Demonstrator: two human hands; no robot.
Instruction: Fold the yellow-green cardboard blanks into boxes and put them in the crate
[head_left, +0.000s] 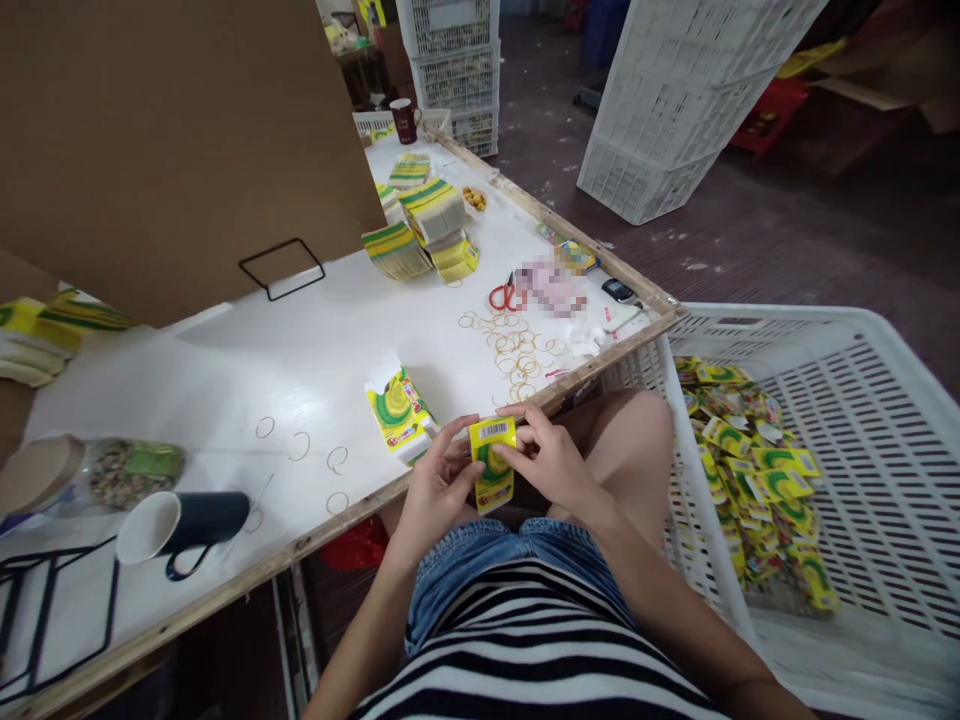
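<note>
A small yellow and green packet [493, 465] with a barcode at its top is held upright between my two hands, above my lap at the table's front edge. My left hand [442, 475] grips its left side, thumb on the front face. On the right side, my right hand [551, 455] pinches it, thumb across the front near the barcode. Just beyond my left hand, an open yellow and green carton [401, 410] lies on the white table [225, 390]. Whatever is behind the packet is hidden.
A white plastic basket [847, 330] of packets stands right of me. Rubber bands [517, 350], red-handled scissors [504, 294] and packet stacks [431, 212] lie on the table. A dark mug [214, 520] lies on its side at left, near a jar [135, 472]. A cardboard sheet [180, 130] stands behind.
</note>
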